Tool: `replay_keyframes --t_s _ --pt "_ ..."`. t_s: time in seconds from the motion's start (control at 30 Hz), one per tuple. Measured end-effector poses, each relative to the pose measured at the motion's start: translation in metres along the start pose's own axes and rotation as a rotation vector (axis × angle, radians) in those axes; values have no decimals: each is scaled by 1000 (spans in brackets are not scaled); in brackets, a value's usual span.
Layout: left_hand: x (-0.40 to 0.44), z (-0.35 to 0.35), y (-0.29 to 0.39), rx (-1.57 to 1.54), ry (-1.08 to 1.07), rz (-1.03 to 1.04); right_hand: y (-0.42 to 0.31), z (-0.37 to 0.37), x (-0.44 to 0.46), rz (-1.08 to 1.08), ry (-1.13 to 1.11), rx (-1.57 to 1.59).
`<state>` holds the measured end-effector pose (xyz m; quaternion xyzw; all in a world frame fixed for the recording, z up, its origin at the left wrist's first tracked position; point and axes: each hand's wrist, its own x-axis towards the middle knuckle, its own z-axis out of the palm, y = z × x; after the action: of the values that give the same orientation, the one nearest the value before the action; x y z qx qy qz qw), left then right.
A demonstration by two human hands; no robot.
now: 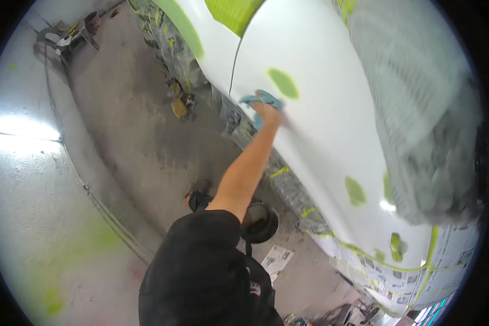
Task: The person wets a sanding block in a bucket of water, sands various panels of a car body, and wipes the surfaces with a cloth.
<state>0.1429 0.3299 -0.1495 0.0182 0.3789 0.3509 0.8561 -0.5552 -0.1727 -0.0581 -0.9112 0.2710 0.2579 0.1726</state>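
My left hand (267, 112) presses a blue-green cloth (270, 99) against the white car body panel (320, 103), with its fingers closed on the cloth. It rests near the panel's lower edge, just to the right of a dark seam. Close above the cloth is a green oval patch (283, 83). Further along the panel sit another green patch (355, 190) and a small recess (396, 247). The bare forearm reaches up from a black sleeve (195, 266). My right hand is out of view.
Plastic sheeting (296, 190) with yellow-green tape hangs along the car's lower edge. Newspaper masking (451, 261) covers the lower right. A round black object (261, 221) and a newspaper sheet (277, 261) are on the floor. A grey chair (65, 41) stands by the wall.
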Motion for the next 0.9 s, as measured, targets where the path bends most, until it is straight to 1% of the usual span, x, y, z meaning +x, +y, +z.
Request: replay_keyframes --t_s 0.03,0.07,0.1,0.17,0.2,0.23,0.27,0.3,0.33,0.37,0.4,0.43,0.47,0.5,0.53,0.57,0.63,0.67,0.7,0.77,0.87,0.9 --pt "16 18 14 241 4 189 -3 4 5 -13 -1 -9" --pt "20 43 39 482 54 377 -4 10 10 -29 0 -18" --pt "9 63 50 759 77 584 -4 16 13 -45 7 -24" --pt "-66 115 104 980 -45 774 2 30 24 -102 23 -29" --pt "-117 140 136 921 -192 758 11 42 33 -149 43 -31" --pt "-145 153 152 863 -338 737 27 56 46 -220 79 -34" --pt "-131 155 136 1056 -376 866 45 70 60 -287 113 -36" --pt "-156 172 151 1029 -444 1014 59 81 68 -332 135 -29" --pt "-161 185 158 1083 -507 1146 29 75 64 -390 170 -21" --pt "-162 200 166 1134 -569 1277 30 69 65 -263 97 64" --pt "-166 216 177 1142 -625 1335 0 48 55 -128 34 147" --pt "-167 233 187 1150 -679 1392 -70 8 30 8 -15 220" --pt "-168 248 194 1142 -721 1430 -89 -4 18 9 -14 216" --pt "-164 260 196 1148 -749 1523 -108 -16 7 9 -12 212" --pt "-164 270 201 1134 -817 1576 -112 -21 5 9 -13 207" --pt "-165 276 205 1120 -889 1627 -99 -16 9 -65 -36 116" --pt "-160 271 211 1106 -954 1656 -16 24 33 -206 -79 -65" --pt "-157 271 212 1092 -993 1673 2 33 36 -224 -79 -71" --pt "-146 275 203 1166 -922 1688 2 32 40 -215 -92 -61" --pt "-144 257 192 1235 -930 1662 10 44 27 -135 -112 14" --pt "-171 192 164 1286 -1063 1546 21 73 10 15 -117 110" --pt "-184 176 149 1251 -1121 1569 7 73 9 58 -89 103"
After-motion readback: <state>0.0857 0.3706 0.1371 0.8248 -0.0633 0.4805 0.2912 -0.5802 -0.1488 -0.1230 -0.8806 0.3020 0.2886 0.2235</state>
